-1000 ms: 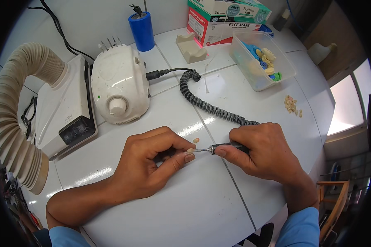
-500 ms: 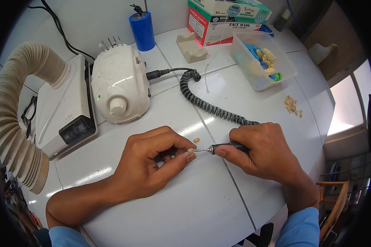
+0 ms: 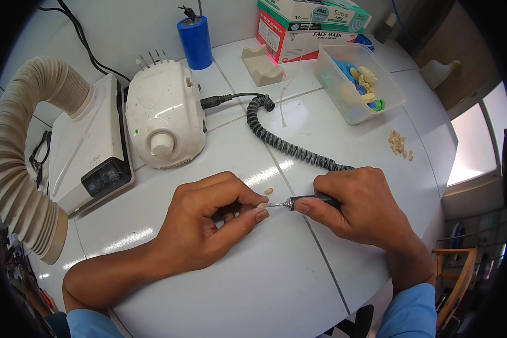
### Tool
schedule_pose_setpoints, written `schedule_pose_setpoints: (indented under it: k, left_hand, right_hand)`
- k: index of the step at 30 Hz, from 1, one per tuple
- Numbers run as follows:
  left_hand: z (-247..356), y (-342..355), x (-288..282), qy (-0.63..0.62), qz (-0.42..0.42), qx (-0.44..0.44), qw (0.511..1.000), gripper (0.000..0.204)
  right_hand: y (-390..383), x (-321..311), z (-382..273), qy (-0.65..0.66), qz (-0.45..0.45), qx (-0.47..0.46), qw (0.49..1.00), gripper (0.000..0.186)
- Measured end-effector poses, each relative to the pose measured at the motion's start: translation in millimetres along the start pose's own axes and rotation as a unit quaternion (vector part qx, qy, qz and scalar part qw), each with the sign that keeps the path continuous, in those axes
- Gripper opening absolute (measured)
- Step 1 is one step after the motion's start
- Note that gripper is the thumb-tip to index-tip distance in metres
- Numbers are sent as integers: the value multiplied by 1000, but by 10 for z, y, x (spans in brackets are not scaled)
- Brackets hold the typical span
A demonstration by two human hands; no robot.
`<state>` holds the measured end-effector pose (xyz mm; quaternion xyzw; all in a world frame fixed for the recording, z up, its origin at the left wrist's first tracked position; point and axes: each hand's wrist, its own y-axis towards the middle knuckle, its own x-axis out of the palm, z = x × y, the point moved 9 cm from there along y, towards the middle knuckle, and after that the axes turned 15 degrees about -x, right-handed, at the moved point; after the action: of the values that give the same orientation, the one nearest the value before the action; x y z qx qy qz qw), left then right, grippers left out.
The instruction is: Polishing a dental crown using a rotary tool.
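Between the thumb and forefinger of my left hand is pinched a small cream-coloured artificial tooth, mostly covered by the fingertips. My right hand is wrapped round a black rotary handpiece with a metal nose. Its thin bit points left and meets the tooth, or comes very near it. Just beyond my left fingertips another small tooth-like piece lies on the white tiled table. A coiled black cord runs from behind my right hand to the white control unit.
Left of the control unit stands a white machine with a ribbed hose. Behind are a blue cylinder, a beige cradle and stacked mask boxes. A plastic tub holds dental models; several small pieces lie beside it.
Both hands keep almost the same place and grip. The tooth appears slightly turned at my left fingertips.
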<state>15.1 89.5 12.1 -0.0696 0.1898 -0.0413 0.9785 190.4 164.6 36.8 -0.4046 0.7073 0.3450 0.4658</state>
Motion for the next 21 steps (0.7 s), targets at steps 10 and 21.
schedule_pose_setpoints:
  k: [10,21]
  left_hand:
    - [-4,-8,2,-13,1,7,1000,13]
    - [-4,-5,1,-15,2,10,1000,12]
  right_hand:
    - [-3,4,4,5,1,4,1000,65]
    - [-3,-15,5,15,5,-1,1000,65]
